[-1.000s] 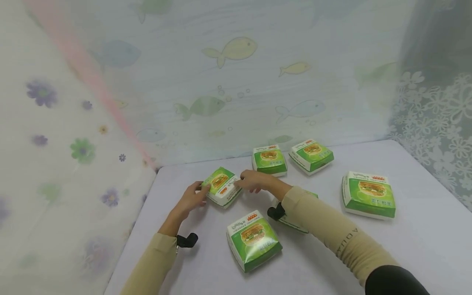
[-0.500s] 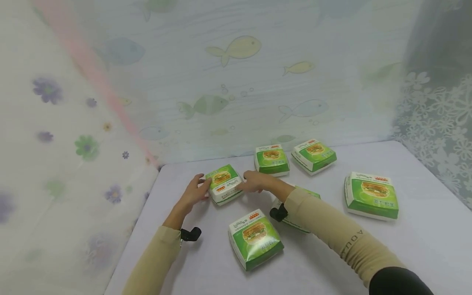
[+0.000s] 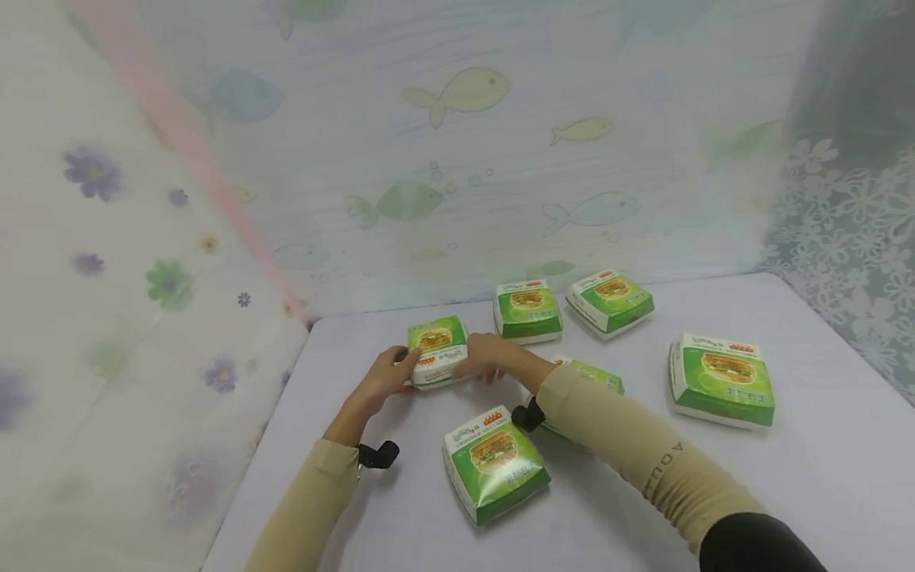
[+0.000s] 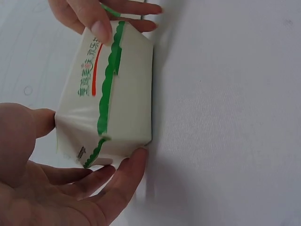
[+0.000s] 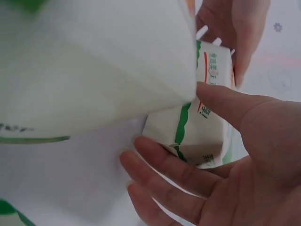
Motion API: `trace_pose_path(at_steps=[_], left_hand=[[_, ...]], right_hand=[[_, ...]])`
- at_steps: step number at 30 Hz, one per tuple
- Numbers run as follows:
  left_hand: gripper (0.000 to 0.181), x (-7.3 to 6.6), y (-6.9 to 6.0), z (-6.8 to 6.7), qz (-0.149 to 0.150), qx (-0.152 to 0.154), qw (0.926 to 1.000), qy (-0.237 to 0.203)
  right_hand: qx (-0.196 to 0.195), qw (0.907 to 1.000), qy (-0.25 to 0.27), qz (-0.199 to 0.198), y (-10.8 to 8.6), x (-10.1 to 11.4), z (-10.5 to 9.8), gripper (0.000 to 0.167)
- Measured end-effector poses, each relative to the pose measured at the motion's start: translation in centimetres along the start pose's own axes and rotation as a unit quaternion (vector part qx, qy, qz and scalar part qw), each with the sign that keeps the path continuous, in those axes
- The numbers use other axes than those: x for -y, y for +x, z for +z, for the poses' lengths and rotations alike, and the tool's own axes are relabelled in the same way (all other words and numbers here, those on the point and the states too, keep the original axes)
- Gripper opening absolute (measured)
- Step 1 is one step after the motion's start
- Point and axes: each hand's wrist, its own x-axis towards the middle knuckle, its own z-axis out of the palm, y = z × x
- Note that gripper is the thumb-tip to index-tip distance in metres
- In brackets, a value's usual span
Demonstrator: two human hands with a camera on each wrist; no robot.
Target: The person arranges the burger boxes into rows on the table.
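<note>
The fingers of both hands grasp one burger box from opposite sides. On its left, the left hand has its thumb along the lid and its fingers low at a front corner. On its right, the right hand lays its thumb over the lid's near edge, with its fingers reaching round the far end. The box lies directly between the two palms, so neither hand is clearly nearer. Seen from above it is close to square, with no marked long axis; its near edge runs almost level across the person's view. It is at the table, though whether its base fully rests there is hard to tell.

The relation that seems to matter most is to the right: the right hand fills the gap between the held box and the rear burger box. The held box has its white strip toward the person, while that neighbour has its strip on the far side.

Further out, the angled burger box sits just beside the rear one. The front burger box lies nearer the person, a partly covered burger box sits behind the right sleeve, and the far-right burger box stands well apart.
</note>
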Motion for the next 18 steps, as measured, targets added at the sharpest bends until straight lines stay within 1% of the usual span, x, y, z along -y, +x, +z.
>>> trace_pose_path(at_steps=[3, 7, 13, 18], left_hand=[[0.069, -0.11, 0.18, 0.18, 0.004, 0.003, 1.0000, 0.003], [0.066, -0.03, 0.39, 0.34, 0.009, 0.006, 0.9999, -0.005], [0.066, 0.01, 0.56, 0.43, 0.004, 0.012, 0.9999, -0.010], [0.066, -0.23, 0.46, 0.25, 0.013, 0.019, 0.9995, -0.021]], right_hand=[[-0.011, 0.9998, -0.014, 0.001, -0.41, 0.33, 0.34, 0.042], [-0.016, 0.9996, -0.024, 0.004, -0.81, 0.59, 0.54, 0.041], [-0.004, 0.9998, -0.014, 0.015, -0.56, 0.45, 0.52, 0.040], [-0.006, 1.0000, -0.006, -0.001, -0.66, 0.30, 0.23, 0.032]])
